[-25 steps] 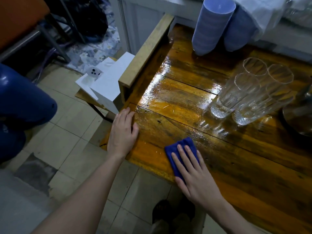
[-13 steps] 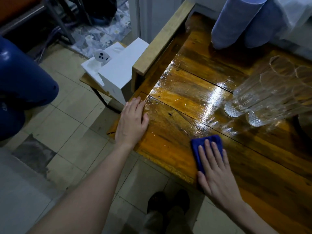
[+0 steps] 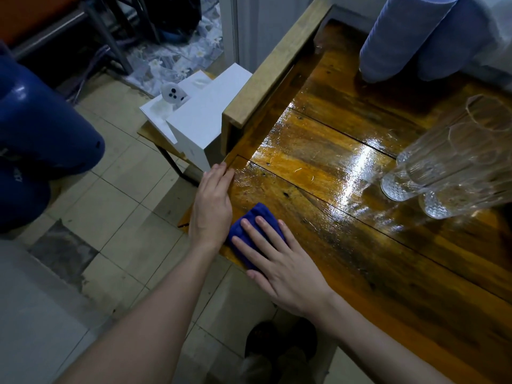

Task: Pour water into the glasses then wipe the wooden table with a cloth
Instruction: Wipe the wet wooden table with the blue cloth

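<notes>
Here your right hand (image 3: 279, 261) lies flat, fingers spread and extended, palm pressing down on the folded blue cloth (image 3: 250, 223) at the near left corner of the wooden surface (image 3: 360, 259). It grips nothing; the fingers simply cover most of the cloth, whose far end shows beyond your fingertips (image 3: 259, 220). Your left hand (image 3: 212, 206) rests palm down and open along the left edge of the surface, fingers together and pointing away from you, its inner side just beside the cloth and touching or nearly touching it; you hold nothing with it either.

The planks gleam wet across the middle, with a bright glare band running toward the glasses (image 3: 443, 167). These clear faceted glasses stand clustered at the right side of the surface, well apart from the cloth; whether they hold water you cannot tell from this angle. Beyond them, at the far side, stand two pale blue cylindrical stacks (image 3: 401, 37), side by side. A raised wooden rail (image 3: 277, 59) runs along the far left edge of the surface.

Off the surface to the left, a white box (image 3: 205, 117) sits on a low stand, with a small white device (image 3: 173, 92) just behind it. A large blue rounded container (image 3: 38, 128) fills the left edge of the view above the tiled floor (image 3: 110, 217). Dark shoes (image 3: 279, 339) show below, between your forearms.
</notes>
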`<state>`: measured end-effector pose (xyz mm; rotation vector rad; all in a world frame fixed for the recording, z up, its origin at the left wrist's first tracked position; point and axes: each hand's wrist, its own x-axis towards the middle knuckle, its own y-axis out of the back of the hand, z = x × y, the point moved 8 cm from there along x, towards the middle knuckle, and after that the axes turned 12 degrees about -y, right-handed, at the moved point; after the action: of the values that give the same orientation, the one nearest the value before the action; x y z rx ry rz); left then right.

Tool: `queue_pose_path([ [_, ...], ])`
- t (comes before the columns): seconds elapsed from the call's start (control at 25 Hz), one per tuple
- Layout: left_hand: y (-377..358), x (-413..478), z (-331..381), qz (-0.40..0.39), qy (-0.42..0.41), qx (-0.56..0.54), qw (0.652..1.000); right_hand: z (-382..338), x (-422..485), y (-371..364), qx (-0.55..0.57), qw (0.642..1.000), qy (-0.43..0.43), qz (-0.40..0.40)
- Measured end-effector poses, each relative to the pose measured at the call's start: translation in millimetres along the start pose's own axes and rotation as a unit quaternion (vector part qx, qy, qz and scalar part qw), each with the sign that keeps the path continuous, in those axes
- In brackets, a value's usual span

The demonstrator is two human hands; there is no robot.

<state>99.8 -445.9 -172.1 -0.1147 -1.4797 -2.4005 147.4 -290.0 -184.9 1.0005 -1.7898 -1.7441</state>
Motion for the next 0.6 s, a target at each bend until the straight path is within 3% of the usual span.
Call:
queue_pose_path([
  [0.2, -2.2, 0.0, -1.1, -0.012, 0.006, 0.006, 1.0, 23.3, 18.8, 7.1, 0.031, 0.999, -0.02, 0.001],
  [0.44, -5.9, 3.6, 7.7, -0.03, -0.027, 0.04, 0.998, 132.9, 45.1, 19.9, 0.056, 0.97, -0.235, 0.028],
  [0.6, -18.2, 2.9, 7.5, -0.092, -0.059, 0.076, 0.991, 158.6, 30.7, 19.1, 0.06, 0.95, -0.304, 0.041],
])
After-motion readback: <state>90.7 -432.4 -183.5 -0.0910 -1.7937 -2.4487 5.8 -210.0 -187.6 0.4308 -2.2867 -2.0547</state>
